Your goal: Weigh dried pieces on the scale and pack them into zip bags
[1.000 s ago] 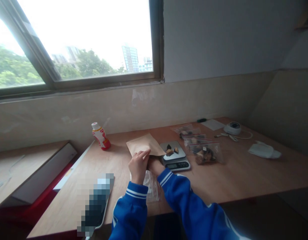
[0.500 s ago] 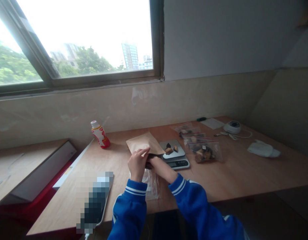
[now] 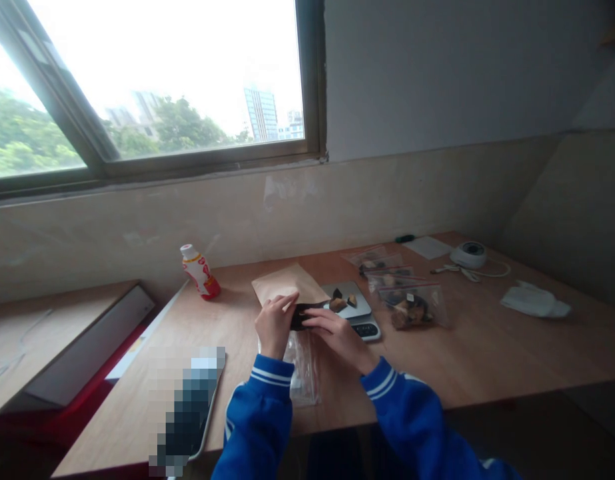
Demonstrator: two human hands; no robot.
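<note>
My left hand [image 3: 274,325] is closed on the near left edge of a brown paper bag [image 3: 290,283], whose dark opening faces me. At that opening, the fingers of my right hand [image 3: 340,333] are bent together; anything between their tips is hidden. Just behind and to the right is a silver kitchen scale [image 3: 363,308], partly covered by the bag and hand. Several brown dried pieces [image 3: 338,305], perhaps mushroom, rest on its plate. Below my hands lies a clear zip bag [image 3: 302,377], its contents hard to make out.
Several filled zip bags [image 3: 411,308] lie right of the scale. A red-and-white bottle [image 3: 200,272] stands at the back left, a pixelated phone-like object [image 3: 192,407] at the front left. Farther right are a white round device [image 3: 468,254] with a cable and a crumpled white item [image 3: 534,300].
My right hand has drawn back to the right from the paper bag's opening, showing more of its dark inside. My left hand keeps its hold on the bag.
</note>
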